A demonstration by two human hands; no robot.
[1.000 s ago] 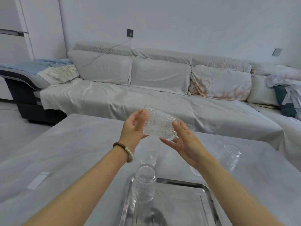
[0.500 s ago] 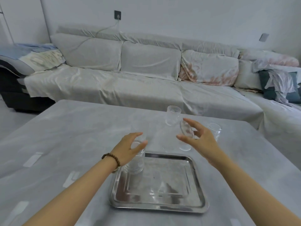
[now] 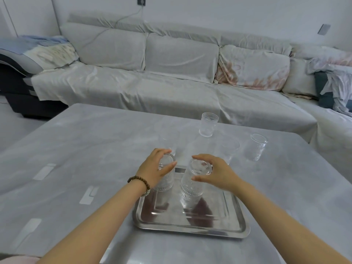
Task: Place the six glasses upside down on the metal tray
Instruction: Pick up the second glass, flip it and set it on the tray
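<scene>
The glasses are clear with fine ribbed texture: one (image 3: 165, 178) under the left hand (image 3: 152, 171), one (image 3: 192, 185) under the right hand (image 3: 215, 175). The tray (image 3: 236, 221) is shiny silver, mirroring reddish-brown shadows. A brown beaded bracelet (image 3: 140, 182) circles the left wrist. The table (image 3: 85, 141) is mottled pale grey. The sofa (image 3: 171, 88) wears off-white covers; one cushion (image 3: 253, 69) shows faded pink florals.

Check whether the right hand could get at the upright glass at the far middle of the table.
Probably yes: the right hand rests on an inverted glass, and bare table lies between it and the far glass.
</scene>
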